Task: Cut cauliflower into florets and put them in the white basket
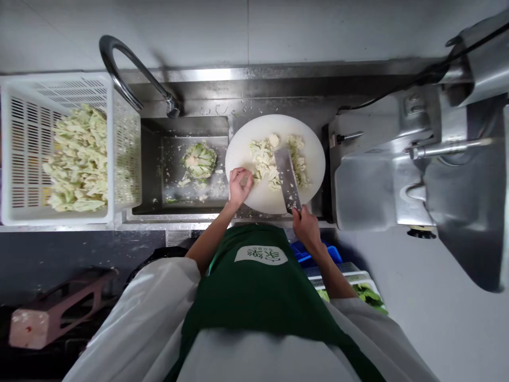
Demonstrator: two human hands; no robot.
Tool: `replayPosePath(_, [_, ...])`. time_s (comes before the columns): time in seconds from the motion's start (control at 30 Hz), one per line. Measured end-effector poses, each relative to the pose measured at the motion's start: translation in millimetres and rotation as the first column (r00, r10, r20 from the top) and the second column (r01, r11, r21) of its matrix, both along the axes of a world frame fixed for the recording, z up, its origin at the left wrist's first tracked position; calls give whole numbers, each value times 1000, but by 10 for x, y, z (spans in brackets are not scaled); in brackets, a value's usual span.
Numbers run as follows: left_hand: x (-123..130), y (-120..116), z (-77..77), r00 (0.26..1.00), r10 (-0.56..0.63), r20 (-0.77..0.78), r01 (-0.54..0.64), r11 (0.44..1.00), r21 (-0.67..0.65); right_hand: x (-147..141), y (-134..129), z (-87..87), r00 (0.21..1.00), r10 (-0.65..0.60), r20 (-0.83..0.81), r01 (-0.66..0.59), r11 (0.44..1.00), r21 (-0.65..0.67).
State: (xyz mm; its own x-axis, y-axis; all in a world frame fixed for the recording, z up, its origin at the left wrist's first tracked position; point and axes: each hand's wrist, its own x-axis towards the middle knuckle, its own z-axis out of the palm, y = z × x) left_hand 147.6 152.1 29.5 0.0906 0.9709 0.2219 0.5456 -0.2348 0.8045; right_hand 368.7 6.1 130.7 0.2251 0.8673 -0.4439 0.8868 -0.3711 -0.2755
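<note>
My right hand point(306, 227) grips the handle of a cleaver point(287, 178), whose wide blade, specked with white crumbs, lies across the board among cut cauliflower. Florets rest on both sides of it: one pile of cauliflower pieces point(262, 159) to the left, another point(302, 172) to the right. Over the left edge of the round white cutting board point(238, 143), my left hand point(239, 187) is curled, thumb and fingers drawn together. Whatever is in those fingers, if anything, I cannot make out. A trimmed cauliflower head point(200, 160) sits in the sink.
Left of the board is a steel sink point(175, 185) with scraps, below a curved faucet point(131, 69). A white plastic basket point(125, 154) of cauliflower pieces point(81, 159) stands farther left. A metal slicing machine point(366, 185) borders the board's right side. Leafy greens point(368, 294) lie low at right.
</note>
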Motion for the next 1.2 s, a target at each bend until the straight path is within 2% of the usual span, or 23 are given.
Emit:
replayPosePath(0.13, [271, 387, 55, 957, -258, -136, 245, 964, -106, 181, -185, -28, 988, -156, -6, 156, 986, 53])
replayPosePath(0.2, [284, 478, 77, 958, -241, -154, 220, 966, -138, 210, -266, -43, 979, -204, -26, 205, 977, 53])
replayPosePath(0.3, [108, 416, 104, 976, -123, -179, 94, 983, -159, 198, -355, -61, 966, -251, -68, 254, 966, 54])
replayPosePath(0.43, [-202, 145, 65, 971, -205, -126, 157, 935, -317, 132, -386, -70, 956, -272, -114, 278, 960, 37])
replayPosePath(0.57, [-305, -2, -31, 986, -168, -15, 152, 922, -356, 63, -337, -50, 970, -196, -143, 196, 980, -11])
replayPosePath(0.7, [-210, 108, -30, 996, -82, 26, 86, 961, -263, 15, -283, -29, 989, -74, -132, 70, 997, -34])
replayPosePath(0.77, [-137, 216, 0, 988, -150, 43, 155, 962, -225, 5, -275, -23, 993, -16, -116, 12, 999, -41])
replayPosePath(0.83, [-85, 307, 18, 967, -243, 76, 255, 933, -255, 4, -280, -15, 995, 25, -96, -30, 998, -58])
replayPosePath(0.87, [-74, 333, 18, 963, -251, 98, 269, 918, -290, 7, -288, -10, 995, 43, -88, -49, 996, -69])
replayPosePath(0.9, [-72, 343, 13, 967, -223, 121, 251, 909, -333, 10, -298, -3, 995, 61, -82, -67, 995, -79])
replayPosePath(1.03, [-123, 263, -25, 981, 11, 193, 81, 883, -463, 7, -334, 24, 988, 135, -75, -145, 978, -149])
replayPosePath(1.2, [-152, 135, -18, 982, 108, 156, -29, 896, -442, -62, -321, 0, 978, 188, -86, -204, 946, -251])
